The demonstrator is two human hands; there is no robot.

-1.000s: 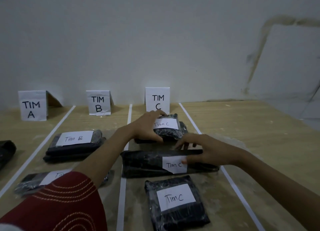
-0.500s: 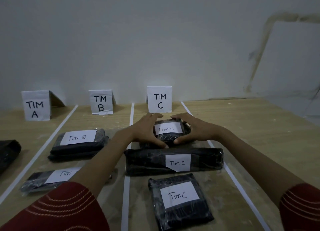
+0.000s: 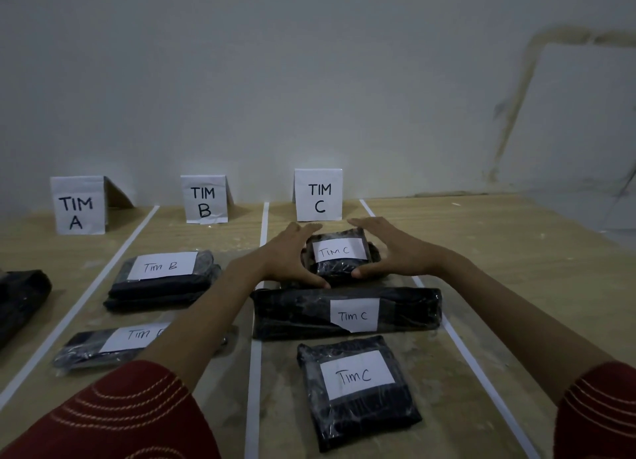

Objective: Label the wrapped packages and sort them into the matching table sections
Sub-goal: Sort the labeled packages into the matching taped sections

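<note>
A small black wrapped package labelled "Tim C" (image 3: 339, 252) lies at the back of the TIM C section, just in front of the TIM C sign (image 3: 318, 197). My left hand (image 3: 292, 257) cups its left side and my right hand (image 3: 395, 252) its right side. On both hands the fingers curl round the far edge and the thumbs lie on the near edge. Nearer to me in the same section lie a long "Tim C" package (image 3: 296, 312) and a square "Tim C" package (image 3: 358, 389).
White tape lines (image 3: 263, 217) split the wooden table (image 3: 516, 269) into sections. The TIM B sign (image 3: 203, 200) stands behind two "Tim B" packages (image 3: 161, 279) (image 3: 103, 348). The TIM A sign (image 3: 77, 210) is far left, with a black package (image 3: 20, 296) at the left edge.
My right hand left the long "Tim C" package and went to the right side of the small one. Both hands now cup it; my left hand stayed on it.
</note>
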